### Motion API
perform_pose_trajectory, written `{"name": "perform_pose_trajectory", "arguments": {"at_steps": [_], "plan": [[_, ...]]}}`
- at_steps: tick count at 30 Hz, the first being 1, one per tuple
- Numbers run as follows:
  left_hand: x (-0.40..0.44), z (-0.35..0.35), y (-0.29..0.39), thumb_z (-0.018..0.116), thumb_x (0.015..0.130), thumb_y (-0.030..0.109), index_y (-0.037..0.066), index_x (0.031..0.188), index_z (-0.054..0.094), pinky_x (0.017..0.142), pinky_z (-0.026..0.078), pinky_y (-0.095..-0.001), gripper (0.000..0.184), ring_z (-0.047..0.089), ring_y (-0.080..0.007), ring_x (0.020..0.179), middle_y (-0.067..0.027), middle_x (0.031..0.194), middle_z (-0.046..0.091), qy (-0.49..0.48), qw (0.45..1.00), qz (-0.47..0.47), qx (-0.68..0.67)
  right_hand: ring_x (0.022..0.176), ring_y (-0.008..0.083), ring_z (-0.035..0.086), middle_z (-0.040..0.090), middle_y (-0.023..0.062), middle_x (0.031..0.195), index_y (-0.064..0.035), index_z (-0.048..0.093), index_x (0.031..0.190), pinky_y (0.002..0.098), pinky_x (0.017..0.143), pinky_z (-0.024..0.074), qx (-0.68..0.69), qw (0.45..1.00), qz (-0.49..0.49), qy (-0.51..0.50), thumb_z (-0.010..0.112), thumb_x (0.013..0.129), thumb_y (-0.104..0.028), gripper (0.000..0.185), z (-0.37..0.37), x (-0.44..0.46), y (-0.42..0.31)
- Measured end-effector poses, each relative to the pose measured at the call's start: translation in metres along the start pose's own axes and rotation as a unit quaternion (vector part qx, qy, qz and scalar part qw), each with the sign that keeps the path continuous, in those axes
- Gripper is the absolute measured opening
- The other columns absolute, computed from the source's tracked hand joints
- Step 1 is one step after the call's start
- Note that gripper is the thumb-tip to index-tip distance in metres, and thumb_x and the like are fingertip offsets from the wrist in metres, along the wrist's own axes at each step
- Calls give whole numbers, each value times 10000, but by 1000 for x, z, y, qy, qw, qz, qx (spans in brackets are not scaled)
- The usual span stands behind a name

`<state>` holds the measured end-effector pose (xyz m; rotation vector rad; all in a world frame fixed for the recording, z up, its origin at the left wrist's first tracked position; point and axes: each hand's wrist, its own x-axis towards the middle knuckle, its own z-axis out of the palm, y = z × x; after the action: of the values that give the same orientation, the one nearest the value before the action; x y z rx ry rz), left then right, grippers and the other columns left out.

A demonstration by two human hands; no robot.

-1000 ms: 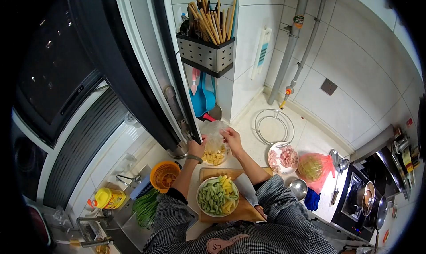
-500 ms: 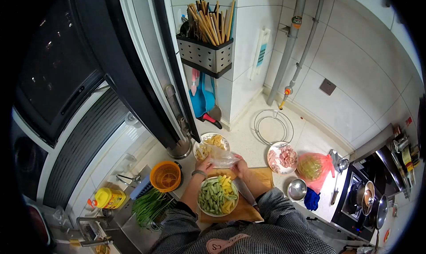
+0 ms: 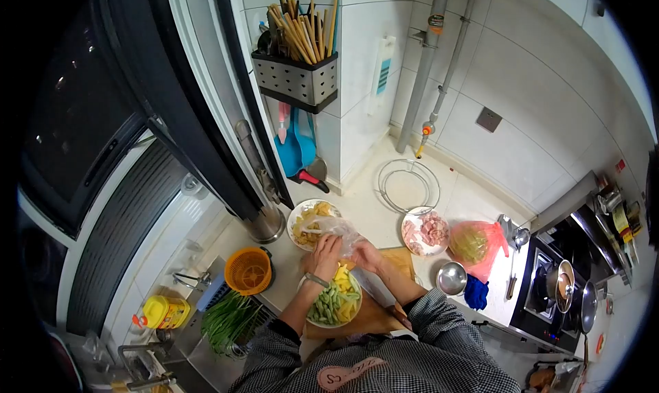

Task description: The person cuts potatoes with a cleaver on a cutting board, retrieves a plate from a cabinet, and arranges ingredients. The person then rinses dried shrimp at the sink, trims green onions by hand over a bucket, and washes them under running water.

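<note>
A clear plastic bag (image 3: 335, 227) is bunched between my hands. My left hand (image 3: 325, 257) is closed on its near edge, the wrist crossing over a plate of cut green beans (image 3: 328, 305) and yellow strips (image 3: 343, 280). My right hand (image 3: 366, 257) grips the bag's right side. Behind the bag, partly covered by it, a white plate (image 3: 294, 236) holds pale yellow pieces (image 3: 306, 223). The bean plate stands on a wooden cutting board (image 3: 367, 322). A knife (image 3: 379, 290) lies on the board beside my right forearm.
To the right are a plate of sliced raw meat (image 3: 432, 229), a metal bowl (image 3: 451, 278), a pink bag of greens (image 3: 470, 243), a blue cloth (image 3: 476, 293) and a stove with pans (image 3: 563, 286). An orange basket (image 3: 248, 271) and long green stalks (image 3: 230, 324) are left.
My left hand has moved right and now lies over the back of the bean plate, close to my right hand. The bag is more bunched. The whole view has shifted slightly.
</note>
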<state>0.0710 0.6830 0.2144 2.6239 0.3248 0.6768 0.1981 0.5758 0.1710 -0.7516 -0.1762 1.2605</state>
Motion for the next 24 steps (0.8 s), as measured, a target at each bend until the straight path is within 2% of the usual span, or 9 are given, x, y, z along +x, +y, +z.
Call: {"name": "perform_pose_trajectory", "arguments": {"at_steps": [6, 10, 12, 14, 16, 17, 18, 20, 24], "plan": [[-4, -32, 48, 614, 680, -57, 28, 1193, 516, 953, 391, -391, 529, 454, -332, 1108, -118, 1253, 433, 8, 995, 65, -80, 1063, 259, 568, 572, 130, 1181, -15, 491, 1205, 413, 970, 429, 203, 979, -23, -25, 471, 823, -133, 401, -27, -30, -8], [-15, -29, 57, 771, 641, 65, 73, 1295, 438, 894, 429, -364, 734, 432, -292, 1129, -173, 1316, 328, 133, 958, -52, -250, 1079, 268, 561, 568, 139, 1192, -21, 499, 1192, 419, 999, 410, 231, 972, -51, -12, 476, 820, -145, 393, -8, -77, -17], [-12, -33, 68, 773, 667, 76, 71, 1303, 408, 841, 461, -317, 733, 463, -239, 1094, -145, 1282, 353, 81, 805, -164, -565, 1097, 267, 550, 551, 139, 1211, -24, 483, 1217, 425, 987, 422, 234, 970, -64, 14, 494, 815, -141, 419, 0, -98, -8], [-12, -34, 75, 747, 696, 43, 46, 1207, 466, 777, 483, -288, 584, 527, -187, 983, -118, 1180, 450, 33, 749, -150, -645, 1115, 267, 539, 534, 140, 1230, -28, 466, 1243, 430, 976, 434, 237, 967, -81, 40, 511, 811, -136, 448, 14, -122, -2], [-24, -7, 63, 720, 704, 1, 41, 1097, 531, 723, 488, -276, 438, 575, -165, 847, -93, 1035, 542, -46, 860, -84, -501, 1086, 249, 558, 572, 127, 1153, -20, 483, 1182, 375, 952, 460, 222, 971, -69, 52, 509, 824, -85, 365, 29, -147, 4], [-21, -22, 86, 680, 700, -43, 29, 946, 588, 687, 485, -303, 272, 591, -212, 779, -95, 903, 568, -8, 895, -46, -443, 1081, 240, 554, 566, 110, 1152, -18, 467, 1191, 365, 942, 469, 169, 976, -94, 100, 526, 813, -55, 384, 31, -154, 14], [-23, -21, 97, 680, 700, -43, 29, 946, 588, 687, 485, -303, 272, 591, -212, 779, -95, 903, 568, -29, 890, -33, -453, 1051, 217, 559, 559, 89, 1147, -21, 456, 1208, 354, 922, 471, 127, 974, -102, 157, 522, 806, -38, 408, 33, -168, 22], [-35, -13, 119, 621, 713, -92, 12, 879, 594, 698, 487, -341, 198, 589, -248, 810, -113, 848, 554, 22, 955, 54, -291, 1068, 206, 532, 521, 82, 1197, -56, 392, 1292, 351, 926, 448, 38, 968, -114, 222, 519, 800, -45, 508, 31, -193, 41], [-62, 1, 156, 609, 713, -90, 18, 841, 598, 656, 453, -388, 168, 551, -318, 752, -133, 834, 521, 26, 957, 135, -254, 1175, 229, 429, 417, 83, 1278, -163, 255, 1409, 361, 947, 400, 10, 935, -212, 282, 547, 800, -115, 677, 35, -249, 64]]}}
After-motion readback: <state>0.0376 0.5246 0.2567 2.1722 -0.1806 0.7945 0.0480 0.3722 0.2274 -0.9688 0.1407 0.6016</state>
